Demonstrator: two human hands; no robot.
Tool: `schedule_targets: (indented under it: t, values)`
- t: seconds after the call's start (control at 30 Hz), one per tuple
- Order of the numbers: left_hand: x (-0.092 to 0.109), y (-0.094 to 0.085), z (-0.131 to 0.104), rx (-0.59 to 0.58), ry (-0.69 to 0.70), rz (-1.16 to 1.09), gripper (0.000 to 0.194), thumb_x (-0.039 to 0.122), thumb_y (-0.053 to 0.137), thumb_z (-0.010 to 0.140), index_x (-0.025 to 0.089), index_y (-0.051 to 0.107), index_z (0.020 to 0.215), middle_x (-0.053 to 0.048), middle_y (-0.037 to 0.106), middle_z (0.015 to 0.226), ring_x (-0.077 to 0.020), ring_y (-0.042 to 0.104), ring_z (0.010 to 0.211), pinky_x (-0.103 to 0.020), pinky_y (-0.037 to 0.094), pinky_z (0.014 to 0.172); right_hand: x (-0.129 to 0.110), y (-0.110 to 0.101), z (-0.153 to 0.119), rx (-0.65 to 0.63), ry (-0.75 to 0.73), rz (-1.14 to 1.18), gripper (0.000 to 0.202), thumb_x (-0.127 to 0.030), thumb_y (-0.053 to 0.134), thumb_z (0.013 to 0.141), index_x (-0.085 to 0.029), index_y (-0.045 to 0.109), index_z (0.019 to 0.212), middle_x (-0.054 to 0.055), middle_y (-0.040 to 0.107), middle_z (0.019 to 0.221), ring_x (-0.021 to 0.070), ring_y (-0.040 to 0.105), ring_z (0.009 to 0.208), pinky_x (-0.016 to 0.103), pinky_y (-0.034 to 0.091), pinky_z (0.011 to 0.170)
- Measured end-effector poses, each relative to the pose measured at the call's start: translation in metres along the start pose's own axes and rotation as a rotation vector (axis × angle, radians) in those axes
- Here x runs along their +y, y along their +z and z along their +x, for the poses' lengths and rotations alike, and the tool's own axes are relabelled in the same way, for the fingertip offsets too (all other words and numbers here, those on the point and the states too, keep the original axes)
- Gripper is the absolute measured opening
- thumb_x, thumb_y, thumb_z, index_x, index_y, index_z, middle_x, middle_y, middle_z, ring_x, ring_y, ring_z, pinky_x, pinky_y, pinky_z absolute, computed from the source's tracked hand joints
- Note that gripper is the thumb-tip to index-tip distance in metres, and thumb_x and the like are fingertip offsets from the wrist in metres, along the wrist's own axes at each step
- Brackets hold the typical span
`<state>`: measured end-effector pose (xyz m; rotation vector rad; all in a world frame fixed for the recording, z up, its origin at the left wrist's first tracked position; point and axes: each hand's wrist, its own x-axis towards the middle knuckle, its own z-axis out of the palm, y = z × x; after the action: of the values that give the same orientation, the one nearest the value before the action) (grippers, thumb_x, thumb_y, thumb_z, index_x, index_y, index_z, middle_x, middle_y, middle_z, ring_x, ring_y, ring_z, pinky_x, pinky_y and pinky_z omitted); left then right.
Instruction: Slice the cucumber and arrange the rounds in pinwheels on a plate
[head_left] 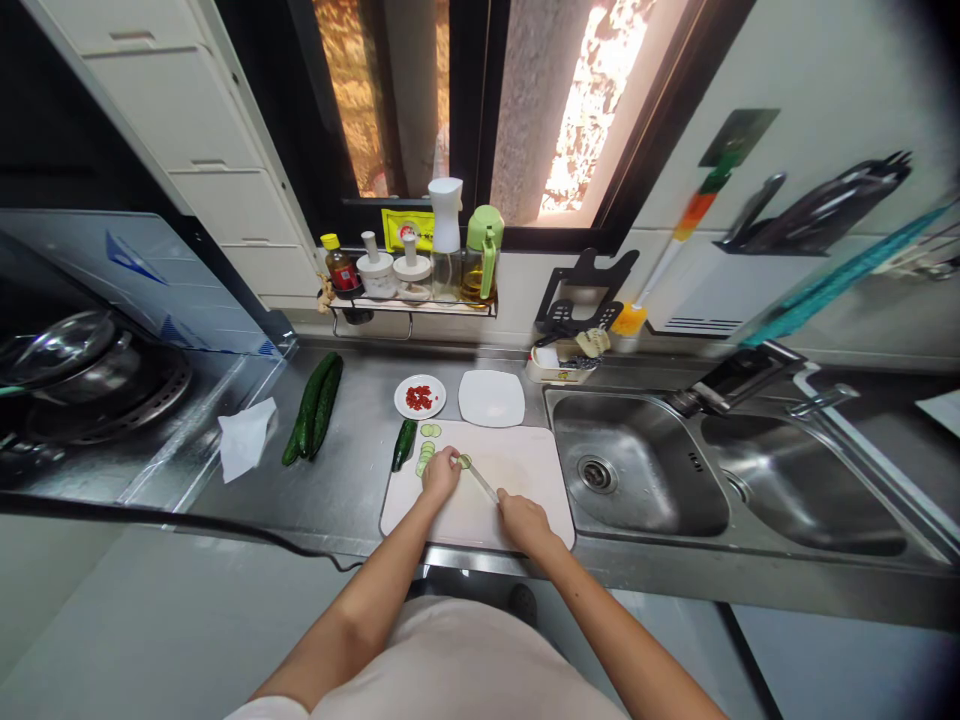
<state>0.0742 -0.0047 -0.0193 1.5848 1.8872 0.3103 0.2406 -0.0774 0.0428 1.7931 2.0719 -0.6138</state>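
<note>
My right hand [525,520] is closed around the handle of a knife [482,482], whose blade points up and left over the white cutting board [525,450]. At the blade's tip is a round cucumber slice [465,462]. My left hand [441,478] has its fingers pinched together at the edge of that slice. Left of this hand lie several cut cucumber slices [427,452], some overlapping in a row. A short piece of cucumber [404,444] rests at the board's left edge.
Behind the board stand a white plate of chopped red pieces [419,398] and a square white plate [491,398]. Whole cucumbers [313,408] and a white paper towel [246,440] lie left. A double sink [637,460] is right; a condiment rack [420,306] hangs behind.
</note>
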Motion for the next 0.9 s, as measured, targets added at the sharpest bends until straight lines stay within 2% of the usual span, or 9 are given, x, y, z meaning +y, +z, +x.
schedule_targets:
  t: [0.4, 0.9]
  values:
    - [0.001, 0.000, 0.000, -0.005, -0.008, 0.007, 0.020, 0.023, 0.055, 0.084, 0.026, 0.062, 0.103, -0.002, 0.066, 0.090, -0.0167, 0.060, 0.089, -0.025, 0.042, 0.074, 0.009, 0.002, -0.018, -0.025, 0.014, 0.001, 0.031, -0.018, 0.033, 0.092, -0.014, 0.052, 0.116, 0.018, 0.067, 0.099, 0.0255, 0.064, 0.099, 0.034, 0.044, 0.077]
    - [0.001, -0.001, 0.000, -0.001, -0.003, -0.004, 0.020, 0.022, 0.056, 0.083, 0.026, 0.062, 0.102, -0.002, 0.067, 0.090, -0.0175, 0.061, 0.090, -0.026, 0.042, 0.074, 0.000, -0.003, -0.003, 0.003, 0.010, 0.002, 0.030, -0.019, 0.034, 0.091, -0.014, 0.052, 0.115, 0.018, 0.067, 0.100, 0.0246, 0.064, 0.099, 0.034, 0.045, 0.078]
